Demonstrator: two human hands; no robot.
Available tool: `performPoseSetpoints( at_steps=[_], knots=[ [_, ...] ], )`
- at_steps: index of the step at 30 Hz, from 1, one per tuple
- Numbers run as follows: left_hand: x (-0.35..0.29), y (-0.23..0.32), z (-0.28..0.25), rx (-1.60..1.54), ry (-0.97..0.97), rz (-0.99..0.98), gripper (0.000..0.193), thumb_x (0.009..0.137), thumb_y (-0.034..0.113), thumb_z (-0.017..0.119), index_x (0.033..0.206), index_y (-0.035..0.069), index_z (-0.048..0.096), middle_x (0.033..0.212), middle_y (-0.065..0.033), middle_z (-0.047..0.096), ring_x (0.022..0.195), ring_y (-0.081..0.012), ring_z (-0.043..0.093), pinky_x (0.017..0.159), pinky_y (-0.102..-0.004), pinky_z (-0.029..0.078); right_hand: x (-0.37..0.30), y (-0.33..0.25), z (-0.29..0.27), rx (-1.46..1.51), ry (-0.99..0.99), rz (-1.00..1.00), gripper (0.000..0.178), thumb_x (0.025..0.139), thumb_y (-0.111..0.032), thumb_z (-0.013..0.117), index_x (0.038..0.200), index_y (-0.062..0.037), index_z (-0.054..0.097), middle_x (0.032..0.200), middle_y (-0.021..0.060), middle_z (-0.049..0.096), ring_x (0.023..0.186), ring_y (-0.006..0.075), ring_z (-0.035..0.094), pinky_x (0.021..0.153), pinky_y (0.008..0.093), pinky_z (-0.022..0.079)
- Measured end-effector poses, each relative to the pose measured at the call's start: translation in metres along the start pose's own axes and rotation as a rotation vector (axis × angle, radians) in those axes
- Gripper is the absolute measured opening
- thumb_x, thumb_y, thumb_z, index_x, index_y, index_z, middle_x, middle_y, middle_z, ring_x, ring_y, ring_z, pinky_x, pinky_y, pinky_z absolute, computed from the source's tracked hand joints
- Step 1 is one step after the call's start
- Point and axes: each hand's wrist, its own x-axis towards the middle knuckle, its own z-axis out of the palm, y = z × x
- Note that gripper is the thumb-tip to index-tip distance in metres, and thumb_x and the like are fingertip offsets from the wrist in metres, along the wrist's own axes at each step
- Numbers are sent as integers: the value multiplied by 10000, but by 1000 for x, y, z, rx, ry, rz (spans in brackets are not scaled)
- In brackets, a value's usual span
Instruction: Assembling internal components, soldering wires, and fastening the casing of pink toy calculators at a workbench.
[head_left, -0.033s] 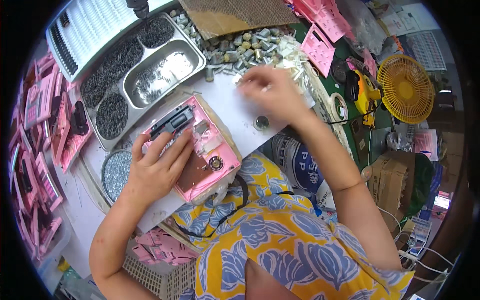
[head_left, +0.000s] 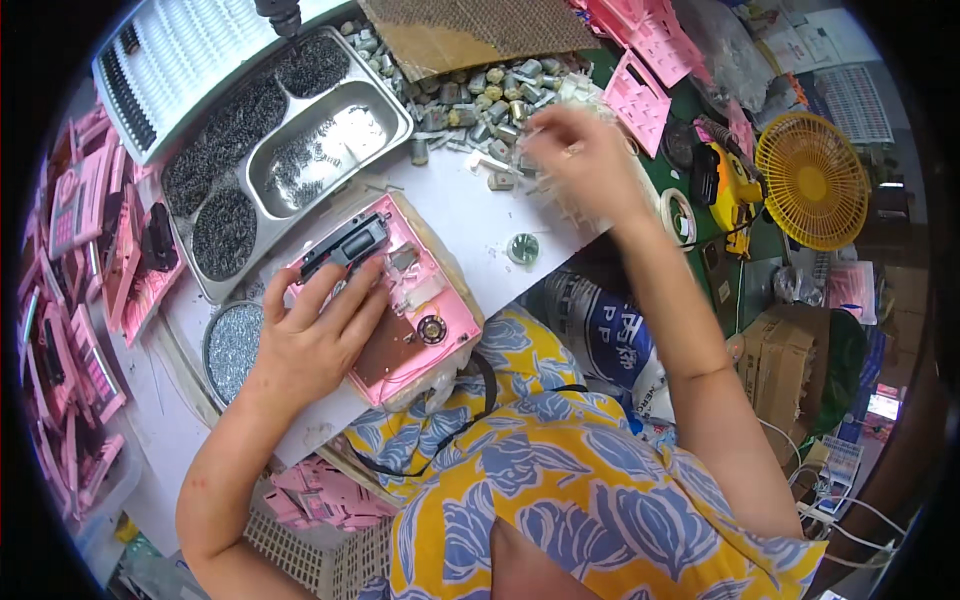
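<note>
My left hand (head_left: pixel 315 335) lies with fingers spread over an opened pink plastic casing (head_left: pixel 440 345), its fingertips beside a black part (head_left: pixel 345 245) fitted along the far edge. Inside the casing are a small metal block (head_left: pixel 403 257), a round black piece (head_left: pixel 432 328) and thin wires. Blurred by motion, my right hand (head_left: pixel 590 165) hovers over a heap of small white plastic pieces (head_left: pixel 575 205); whether anything is between its fingers cannot be made out. Close to it are several small metal motors (head_left: pixel 500 110).
A metal tray (head_left: pixel 400 125) of dark screws stands at the far left, with a driver tip (head_left: pixel 280 15) above. Near my left wrist sits a round dish (head_left: pixel 235 350) of small metal parts. A small green-tinted dish (head_left: pixel 522 249) and a yellow fan (head_left: pixel 812 178) are to the right.
My right hand has moved right and slightly away from me, uncovering a small motor and a white piece on the paper. My left hand and the casing stay in place.
</note>
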Motion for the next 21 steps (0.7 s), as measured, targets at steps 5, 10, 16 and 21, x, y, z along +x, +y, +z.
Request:
performPoseSetpoints(
  at_steps=[5, 10, 16, 21],
  knots=[
    [11, -1, -9, -76, -172, -14, 341, 825, 272, 657, 1164, 242, 671, 1479, 12, 544, 1256, -242, 489, 1103, -501, 310, 99, 118, -101, -772, 176, 162, 655, 843, -567, 722, 1111, 28, 664, 1012, 203, 739, 938, 359, 716, 873, 423, 534],
    [9, -9, -15, -121, -196, 2, 436, 807, 256, 666, 1243, 237, 670, 1476, 23, 541, 1267, -227, 486, 1133, -504, 303, 127, 158, -107, -669, -4, 308, 514, 757, -339, 773, 1123, 1, 649, 975, 178, 733, 877, 274, 723, 800, 379, 557],
    [-8, -4, -14, -48, -177, 31, 605, 775, 325, 688, 1368, 220, 630, 1544, 53, 473, 1345, -216, 440, 1199, -526, 206, 115, 153, -194, -435, 104, 48, 470, 881, -249, 701, 1300, -52, 625, 1066, 122, 717, 904, 182, 677, 763, 318, 538],
    [-5, -9, -12, -47, -360, -31, 688, 912, 606, 470, 1519, 282, 465, 1605, 52, 395, 1526, -235, 261, 1218, -627, -33, 22, 56, -200, -82, 185, 50, 445, 937, -218, 685, 1337, -43, 599, 1100, 76, 693, 971, 126, 665, 776, 248, 538]
  ],
)
